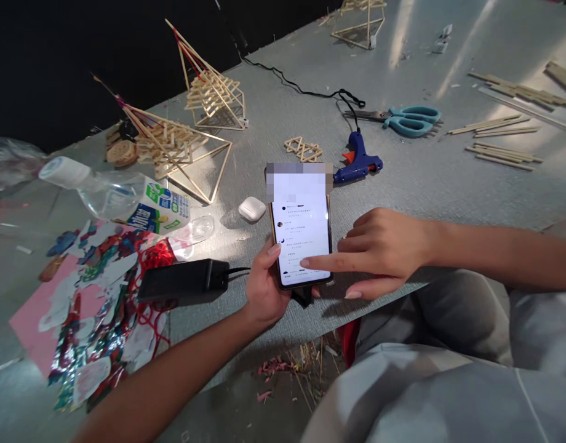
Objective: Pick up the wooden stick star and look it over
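Note:
My left hand (267,284) grips a smartphone (304,234) from below and the left, its thumb along the side edge. The lit screen shows lines of small text, and its top is blurred out. My right hand (379,252) holds nothing; its index finger reaches onto the lower screen, the thumb is stretched out, and the other fingers are curled. Left of the phone lies a black power bank (184,282), with a cable running toward my left hand. A small white earbud case (252,210) sits just beyond that hand.
Beyond the phone are a blue glue gun (359,161), teal-handled scissors (412,120) and a small stick lattice (304,149). Stick frames (213,92) stand at the back left. A plastic bottle (112,194) lies near shiny scraps (93,332). Loose sticks (504,154) lie right.

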`<act>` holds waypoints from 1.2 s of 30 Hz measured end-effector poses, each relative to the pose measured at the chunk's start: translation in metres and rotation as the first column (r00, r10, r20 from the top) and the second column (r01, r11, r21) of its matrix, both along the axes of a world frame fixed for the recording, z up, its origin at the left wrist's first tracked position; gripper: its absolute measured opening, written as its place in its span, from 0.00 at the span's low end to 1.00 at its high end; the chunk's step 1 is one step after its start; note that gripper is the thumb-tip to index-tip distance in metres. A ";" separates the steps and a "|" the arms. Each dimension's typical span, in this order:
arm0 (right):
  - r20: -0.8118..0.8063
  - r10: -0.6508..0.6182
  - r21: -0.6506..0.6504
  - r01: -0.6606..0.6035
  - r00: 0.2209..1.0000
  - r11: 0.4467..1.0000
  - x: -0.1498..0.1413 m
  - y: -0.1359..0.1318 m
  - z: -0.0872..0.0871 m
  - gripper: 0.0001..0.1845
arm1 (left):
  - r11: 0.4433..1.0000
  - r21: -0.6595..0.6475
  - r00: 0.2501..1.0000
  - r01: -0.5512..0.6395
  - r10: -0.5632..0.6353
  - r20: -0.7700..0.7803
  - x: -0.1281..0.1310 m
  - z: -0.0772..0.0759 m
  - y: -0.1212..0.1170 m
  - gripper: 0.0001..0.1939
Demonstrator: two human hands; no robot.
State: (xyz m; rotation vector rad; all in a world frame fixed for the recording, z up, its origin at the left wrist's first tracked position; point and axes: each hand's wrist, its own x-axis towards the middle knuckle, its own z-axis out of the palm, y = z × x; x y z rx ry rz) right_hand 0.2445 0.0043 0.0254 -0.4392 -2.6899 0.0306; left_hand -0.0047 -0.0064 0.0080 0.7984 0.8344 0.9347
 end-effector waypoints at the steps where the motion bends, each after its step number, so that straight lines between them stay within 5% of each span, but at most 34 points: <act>1: 0.011 -0.023 0.012 0.023 1.000 1.000 0.000 0.000 0.000 0.33 | 1.000 0.002 1.000 -0.006 0.006 -0.006 0.000 0.000 0.000 0.22; 12: 0.021 -0.169 0.056 0.168 0.985 0.984 0.001 0.000 0.000 0.34 | 1.000 -0.019 1.000 0.004 -0.004 -0.015 -0.002 0.000 0.000 0.25; 21: -0.007 0.046 0.092 -0.045 0.999 0.995 0.000 0.000 -0.002 0.26 | 1.000 0.014 1.000 -0.018 0.018 0.018 0.000 -0.003 0.000 0.24; 30: -0.057 -0.238 0.235 0.245 0.969 0.941 0.003 -0.002 -0.001 0.26 | 1.000 0.006 1.000 0.010 -0.010 -0.004 -0.002 0.000 0.001 0.25; 36: -0.021 -0.271 0.248 0.268 0.962 0.931 0.004 -0.003 0.000 0.28 | 1.000 0.002 1.000 0.012 -0.012 -0.010 -0.001 -0.001 0.001 0.25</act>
